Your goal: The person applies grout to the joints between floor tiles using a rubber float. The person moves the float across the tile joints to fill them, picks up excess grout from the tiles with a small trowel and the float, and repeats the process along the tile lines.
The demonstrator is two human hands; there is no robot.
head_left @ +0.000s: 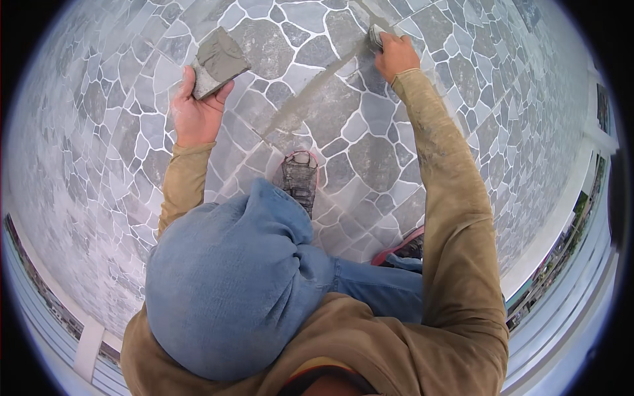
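Observation:
My left hand (196,119) holds up a small grey slab (206,80), thumb on one side and fingers on the other. On top of the slab sits a thick, wet-looking lump of grey mortar (222,55). Ahead and to the right, my right hand (399,57) is closed around a small flat greyish tool (376,35); its exact kind is hidden by my fingers. The tool is at the floor, over a joint between tiles. A dark grey band of mortar (309,91) runs along that joint, slanting from near my foot up toward the tool.
The tiled floor (376,158) has a stone pattern with white lines. My dark shoe (300,177) with pink edging stands by the lower end of the mortar band. The other shoe (406,249) is farther right. White railings (89,346) border the floor at lower left and right.

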